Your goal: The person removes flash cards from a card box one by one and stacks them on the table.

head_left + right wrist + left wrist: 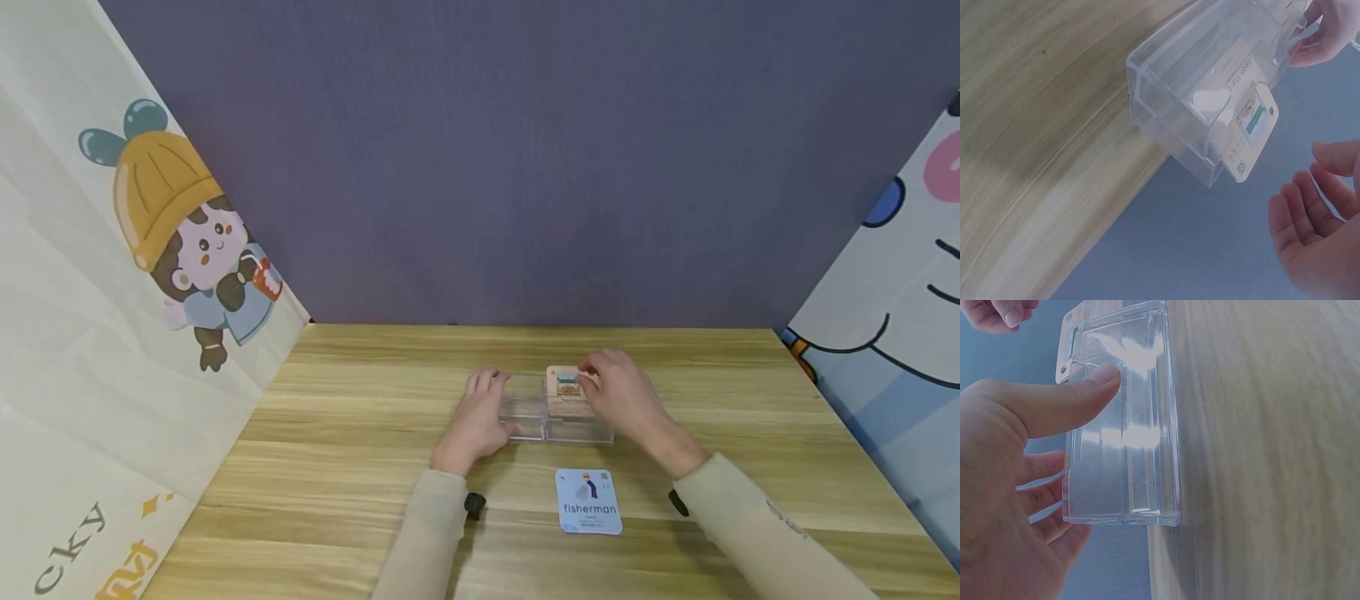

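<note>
A clear plastic card holder (579, 432) with two compartments side by side stands on the wooden table. My left hand (478, 417) grips its left end, thumb on the front wall (1116, 481) and fingers behind. In the right compartment an orange-bordered picture card (558, 383) stands upright, its top poking above the holder. Beside that card is my right hand (621, 393). In the right wrist view its loosely curled fingers (1302, 209) are apart from the card (1259, 128) and hold nothing.
Flat on the table in front of the holder lies a light blue card (589, 502) that reads "fisherman". A dark blue-grey panel (480, 167) rises at the table's back edge. Printed cloths hang on the left (75, 292) and right (900, 333).
</note>
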A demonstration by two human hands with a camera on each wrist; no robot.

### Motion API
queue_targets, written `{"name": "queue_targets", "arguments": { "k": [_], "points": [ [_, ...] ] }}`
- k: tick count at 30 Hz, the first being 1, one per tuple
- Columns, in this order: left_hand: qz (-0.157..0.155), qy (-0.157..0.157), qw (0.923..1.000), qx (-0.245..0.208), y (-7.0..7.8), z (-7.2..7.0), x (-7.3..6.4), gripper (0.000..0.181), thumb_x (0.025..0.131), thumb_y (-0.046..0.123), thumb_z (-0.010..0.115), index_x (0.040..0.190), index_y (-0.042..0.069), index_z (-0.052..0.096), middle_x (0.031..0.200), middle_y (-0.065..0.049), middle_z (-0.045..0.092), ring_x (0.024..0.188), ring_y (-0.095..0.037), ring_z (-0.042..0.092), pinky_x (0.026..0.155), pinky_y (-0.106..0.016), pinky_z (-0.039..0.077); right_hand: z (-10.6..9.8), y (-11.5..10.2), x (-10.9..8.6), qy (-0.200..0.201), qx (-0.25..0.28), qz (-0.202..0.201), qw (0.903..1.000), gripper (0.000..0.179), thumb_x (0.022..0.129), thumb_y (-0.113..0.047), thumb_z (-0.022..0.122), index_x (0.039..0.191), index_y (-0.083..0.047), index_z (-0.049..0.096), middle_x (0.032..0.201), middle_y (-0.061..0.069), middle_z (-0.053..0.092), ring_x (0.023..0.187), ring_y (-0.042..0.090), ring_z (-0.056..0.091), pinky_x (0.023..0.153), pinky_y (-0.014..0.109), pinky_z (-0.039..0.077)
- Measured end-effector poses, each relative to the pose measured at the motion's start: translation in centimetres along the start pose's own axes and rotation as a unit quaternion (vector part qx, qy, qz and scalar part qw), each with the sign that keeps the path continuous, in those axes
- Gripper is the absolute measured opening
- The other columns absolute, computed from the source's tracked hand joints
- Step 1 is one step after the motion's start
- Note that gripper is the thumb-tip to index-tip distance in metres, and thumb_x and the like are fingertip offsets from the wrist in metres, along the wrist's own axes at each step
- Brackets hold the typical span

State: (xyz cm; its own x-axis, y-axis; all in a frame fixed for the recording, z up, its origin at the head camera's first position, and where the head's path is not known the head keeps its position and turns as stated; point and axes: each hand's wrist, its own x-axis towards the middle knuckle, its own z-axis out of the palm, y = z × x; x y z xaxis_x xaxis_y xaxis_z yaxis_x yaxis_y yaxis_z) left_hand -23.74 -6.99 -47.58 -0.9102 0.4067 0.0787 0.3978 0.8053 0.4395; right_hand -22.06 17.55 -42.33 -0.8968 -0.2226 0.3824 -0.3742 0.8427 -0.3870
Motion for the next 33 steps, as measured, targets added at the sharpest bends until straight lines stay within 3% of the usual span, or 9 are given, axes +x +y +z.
{"name": "queue_targets", "arguments": {
  "k": [13, 33],
  "points": [
    [0.003, 0.002, 1.0, 0.001, 0.0, 0.0, 0.0, 0.086, 0.086, 0.031, 0.083, 0.154, 0.005, 0.038, 0.157, -0.014, 0.034, 0.147, -0.031, 0.025, 0.121, -0.044, 0.031, 0.1, 0.4, 0.6, 0.008, -0.002, -0.012, 0.9999, 0.018, 0.092, -0.011, 0.074, 0.105, 0.001, 0.072, 0.101, 0.014, 0.069, 0.094, 0.032, 0.063, 0.081, 0.049, 0.056],
    [0.004, 0.007, 1.0, -0.004, -0.1, 0.0, -0.1, 0.087, 0.085, 0.03, 0.084, 0.154, 0.005, 0.038, 0.157, -0.012, 0.035, 0.147, -0.03, 0.026, 0.121, -0.042, 0.029, 1.1, 1.0, 1.9, -0.03, 0.003, -0.004, 0.9995, 0.023, 0.093, -0.011, 0.072, 0.111, 0.003, 0.07, 0.109, 0.018, 0.069, 0.106, 0.037, 0.061, 0.093, 0.053, 0.054]
  ]
}}
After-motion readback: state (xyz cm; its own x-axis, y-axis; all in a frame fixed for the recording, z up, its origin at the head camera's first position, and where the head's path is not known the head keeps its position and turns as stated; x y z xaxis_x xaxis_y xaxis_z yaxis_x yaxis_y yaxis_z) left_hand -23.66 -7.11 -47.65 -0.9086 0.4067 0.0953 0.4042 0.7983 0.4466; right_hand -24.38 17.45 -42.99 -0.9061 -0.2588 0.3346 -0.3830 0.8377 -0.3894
